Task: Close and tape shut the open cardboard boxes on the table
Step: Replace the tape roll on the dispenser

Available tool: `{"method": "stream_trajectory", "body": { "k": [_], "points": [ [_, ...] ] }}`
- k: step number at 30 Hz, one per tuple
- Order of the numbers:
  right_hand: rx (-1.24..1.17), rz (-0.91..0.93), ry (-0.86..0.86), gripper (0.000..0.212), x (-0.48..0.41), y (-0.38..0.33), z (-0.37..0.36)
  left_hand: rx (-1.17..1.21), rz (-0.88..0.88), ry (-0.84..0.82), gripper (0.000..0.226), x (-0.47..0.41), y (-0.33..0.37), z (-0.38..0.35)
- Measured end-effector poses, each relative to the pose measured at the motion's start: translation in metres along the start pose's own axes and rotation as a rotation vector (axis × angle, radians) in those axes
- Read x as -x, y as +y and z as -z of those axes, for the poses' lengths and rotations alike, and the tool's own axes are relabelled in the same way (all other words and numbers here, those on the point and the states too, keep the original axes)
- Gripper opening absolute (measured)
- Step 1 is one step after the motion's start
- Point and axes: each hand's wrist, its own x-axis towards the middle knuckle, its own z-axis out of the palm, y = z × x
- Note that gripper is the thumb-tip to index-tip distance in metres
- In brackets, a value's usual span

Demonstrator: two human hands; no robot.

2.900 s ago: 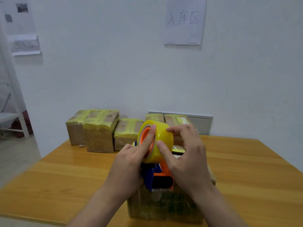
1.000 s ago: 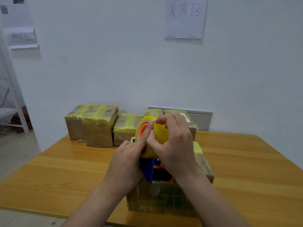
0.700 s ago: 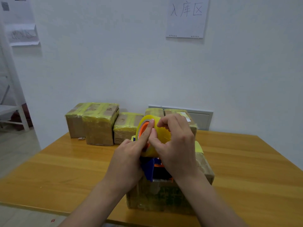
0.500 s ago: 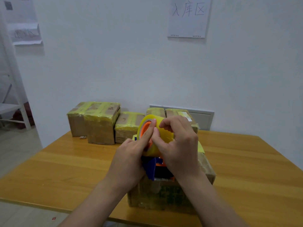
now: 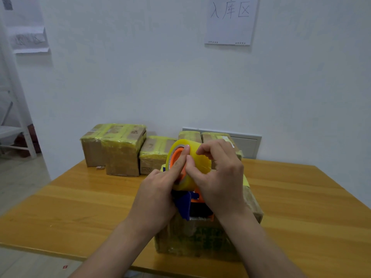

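Both left hand (image 5: 158, 195) and right hand (image 5: 220, 177) hold tape dispenser (image 5: 184, 203) upright, roll (image 5: 200, 164) uppermost.

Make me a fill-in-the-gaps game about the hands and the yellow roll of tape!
The left hand lays a straight finger across the ____ core of the yellow roll of tape.
The right hand curls its fingers over that roll, which sits on a ____ and orange plastic dispenser.
Below them, a brown cardboard box stands on a table made of ____.
Missing words: orange, blue, wood.
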Motion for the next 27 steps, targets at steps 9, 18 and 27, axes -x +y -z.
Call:
{"method": "stream_trajectory", "body": {
  "k": [9, 18, 27],
  "points": [
    [-0.016, -0.016, 0.002, 0.015, 0.002, 0.002, -0.002, -0.015, -0.018, 0.030, 0.124, -0.001, 0.002, 0.001],
    [-0.043, -0.016, 0.003, 0.026, 0.008, 0.002, -0.001, -0.009, -0.007, 0.033, 0.126, -0.001, 0.002, 0.000],
    [-0.036, -0.084, -0.026, 0.048, 0.013, 0.004, 0.010, -0.018, -0.035, 0.042, 0.129, 0.003, 0.003, 0.000]
  ]
}}
